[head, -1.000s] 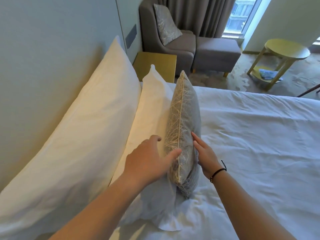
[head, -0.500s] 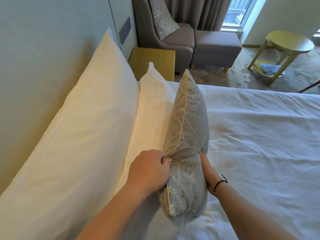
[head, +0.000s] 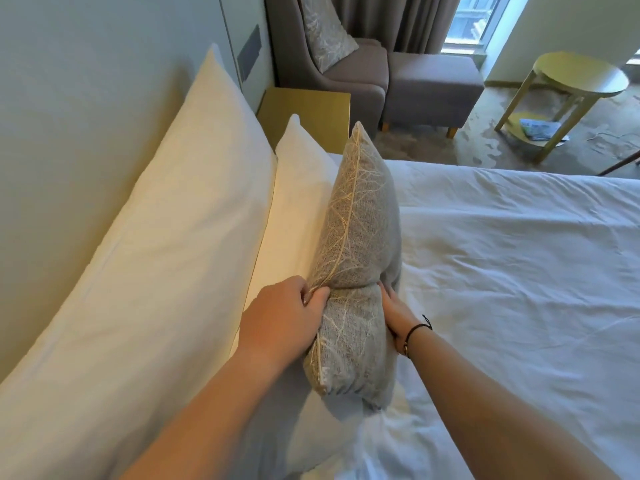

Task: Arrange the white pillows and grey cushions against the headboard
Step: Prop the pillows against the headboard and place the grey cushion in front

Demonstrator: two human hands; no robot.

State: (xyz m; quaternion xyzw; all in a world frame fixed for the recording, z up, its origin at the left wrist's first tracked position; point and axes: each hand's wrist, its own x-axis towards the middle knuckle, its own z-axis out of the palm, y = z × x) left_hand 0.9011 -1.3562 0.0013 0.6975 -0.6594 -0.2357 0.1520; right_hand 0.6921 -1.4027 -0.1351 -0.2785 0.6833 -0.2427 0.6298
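A grey cushion with a pale leaf-vein pattern stands on edge on the bed, leaning against a smaller white pillow. Behind that, a large white pillow rests against the pale headboard. My left hand pinches the cushion's piped seam on its left side. My right hand, with a black band at the wrist, presses into the cushion's right side, fingers partly hidden behind the fabric. The cushion is squeezed in at the middle between both hands.
White bedding spreads to the right. A yellow bedside table stands past the pillows. Beyond it are a grey armchair holding another patterned cushion, a footstool, and a round yellow side table.
My left hand went from resting open on the cushion to pinching its seam. Both hands lifted the cushion and squeezed it at the middle, nearer to me.
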